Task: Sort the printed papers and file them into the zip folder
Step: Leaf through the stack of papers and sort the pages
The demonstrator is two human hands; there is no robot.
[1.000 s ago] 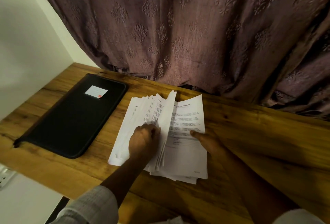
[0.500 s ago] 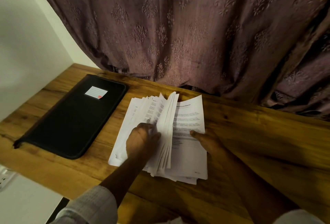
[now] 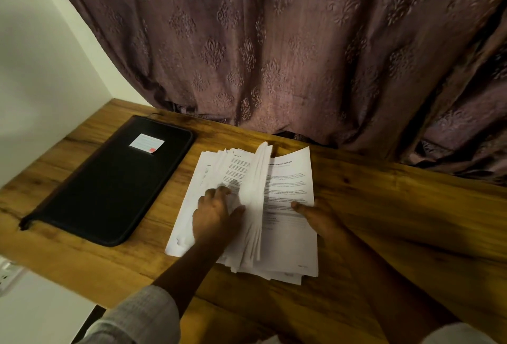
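Judging by this, you're mid-sort: left hand [image 3: 216,214] fingers grip fanned white printed papers [image 3: 288,179], right hand [image 3: 322,216] steadies them, grip unclear; flat black zip folder [image 3: 109,184] unopened, nothing filed.

Left sleeve [image 3: 142,316]: pale grey fabric, fine checked weave, loose cuff. Right sleeve [image 3: 463,334]: pale, blurred, detail unreadable.

1. The zip folder [image 3: 109,179] lies on the table [image 3: 397,220], left of the papers [image 3: 288,247] and apart from them.
2. A card [image 3: 146,143] sits on the folder's far end.
3. The left hand [image 3: 216,214] rests on the papers' left part, and the right hand [image 3: 318,217] is at their right edge.
4. The curtain [image 3: 274,42] hangs behind the table.
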